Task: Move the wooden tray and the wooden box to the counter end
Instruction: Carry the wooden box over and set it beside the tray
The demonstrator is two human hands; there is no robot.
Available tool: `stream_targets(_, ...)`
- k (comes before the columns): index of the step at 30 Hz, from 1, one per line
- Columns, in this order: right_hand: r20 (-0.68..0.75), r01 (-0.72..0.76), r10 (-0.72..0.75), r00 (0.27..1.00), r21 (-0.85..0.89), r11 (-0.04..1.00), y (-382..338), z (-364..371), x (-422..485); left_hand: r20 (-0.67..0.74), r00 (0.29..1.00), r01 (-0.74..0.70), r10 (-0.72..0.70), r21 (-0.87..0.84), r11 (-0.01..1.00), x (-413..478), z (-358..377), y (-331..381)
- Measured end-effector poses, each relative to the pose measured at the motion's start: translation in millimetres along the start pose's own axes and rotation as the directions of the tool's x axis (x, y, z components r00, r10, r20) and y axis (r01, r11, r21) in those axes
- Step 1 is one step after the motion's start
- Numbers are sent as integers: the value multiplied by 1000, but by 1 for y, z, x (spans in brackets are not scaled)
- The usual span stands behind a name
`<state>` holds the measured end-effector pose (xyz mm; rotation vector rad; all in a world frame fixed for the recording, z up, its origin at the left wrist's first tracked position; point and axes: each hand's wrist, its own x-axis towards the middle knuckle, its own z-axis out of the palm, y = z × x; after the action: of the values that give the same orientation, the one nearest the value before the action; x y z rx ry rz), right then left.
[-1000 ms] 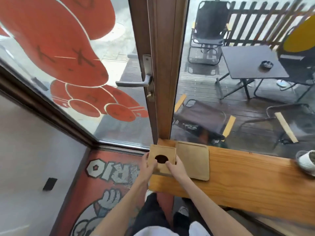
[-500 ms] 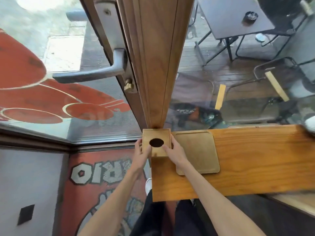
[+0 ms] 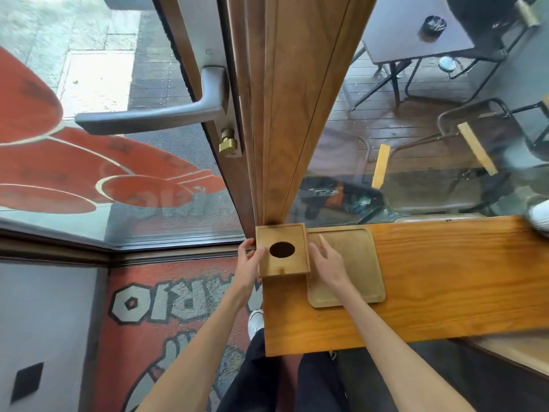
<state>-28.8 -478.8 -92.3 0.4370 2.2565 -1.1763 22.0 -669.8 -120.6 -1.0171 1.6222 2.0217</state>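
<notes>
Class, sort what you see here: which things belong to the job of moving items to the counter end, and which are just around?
Job: wooden box, wooden tray, counter, left hand, right hand.

Around: door handle, outdoor table, ashtray, floor mat.

One view only, head-worn and wide-angle, looking steeply down from just above the table [image 3: 445, 286]. The camera faces the glass at twelve o'clock, the door frame [image 3: 294, 114] rising dead centre. The table's end sits close below; both forearms come in from six o'clock, the floor mat [image 3: 166, 307] at seven.
</notes>
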Motion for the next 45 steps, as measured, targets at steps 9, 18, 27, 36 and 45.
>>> stream_targets(9,82,-108,144,986,-344,933,14,-15,20,84,996,32,-32,-6,999,17,9,1)
stream_targets(18,79,-188,240,968,-409,893,14,-15,26,83,996,35,-43,87,996,18,13,-2)
stream_targets(27,102,-188,252,962,-415,890,14,-13,28,87,995,35,-45,111,993,18,13,-1)
stream_targets(36,92,-170,234,968,-446,879,15,-12,25,104,994,22,-38,150,988,27,13,-12)
stream_targets(45,97,-185,260,961,-477,859,8,-15,25,182,982,19,-53,181,983,12,14,6)
